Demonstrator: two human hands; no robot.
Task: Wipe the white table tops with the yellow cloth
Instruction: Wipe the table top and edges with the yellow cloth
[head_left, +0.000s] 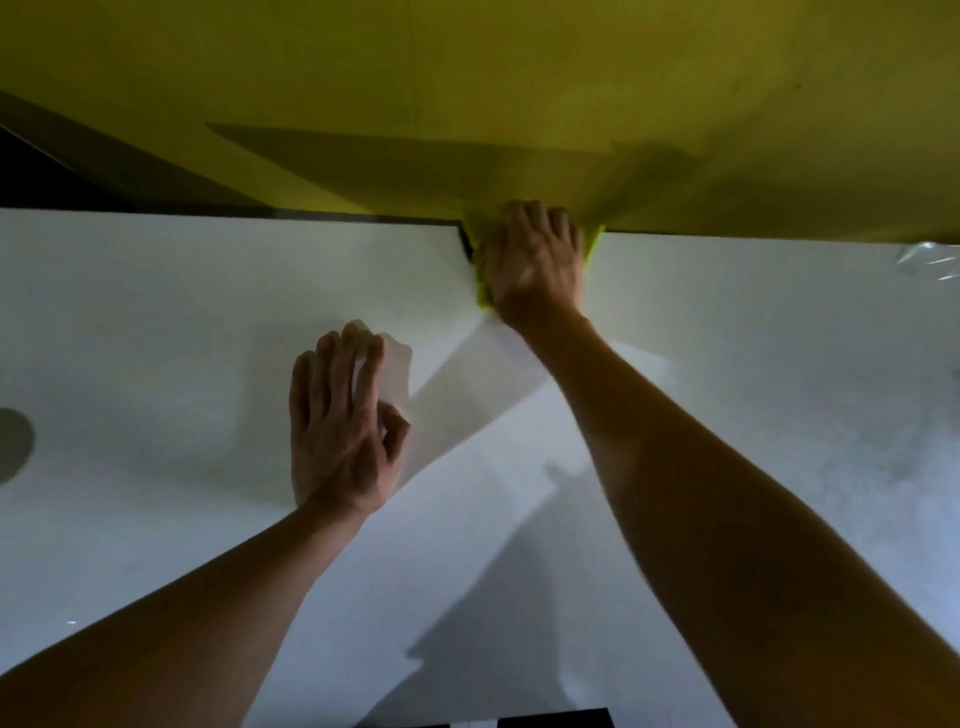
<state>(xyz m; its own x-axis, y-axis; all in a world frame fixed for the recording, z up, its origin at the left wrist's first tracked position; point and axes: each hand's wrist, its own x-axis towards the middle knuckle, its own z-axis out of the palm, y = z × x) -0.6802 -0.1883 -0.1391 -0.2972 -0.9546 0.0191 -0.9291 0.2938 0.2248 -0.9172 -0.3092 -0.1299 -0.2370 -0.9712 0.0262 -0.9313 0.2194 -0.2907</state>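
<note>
The yellow cloth (484, 283) is pressed under the right hand (535, 262) at the far edge of the white surface (208, 291). The fingers of that hand are bent down over the cloth, so the grip is taken as closed on it, though the fingertips are partly lost against the yellow wall (519, 78) behind. Only narrow strips of the cloth are seen: one along the left side of the hand and one small corner at its right side. The cloth lies right where a dark gap (466, 244) is seen at the surface's back edge, against the foot of the wall.

The left hand (340, 415) is laid on the same surface, nearer to the person and to the left of the right hand, well apart from the cloth. Its fingers are spread and nearly straight, with the thumb bent slightly; nothing is held in it. Both forearms are bare and are stretched forward from the lower corners of the view.

A crumpled piece of clear plastic (930, 260) is seen at the right edge, near the wall. A dark round shape (13, 441) is cut off by the left edge of the view. Soft shadows of the arms are cast across the surface.
</note>
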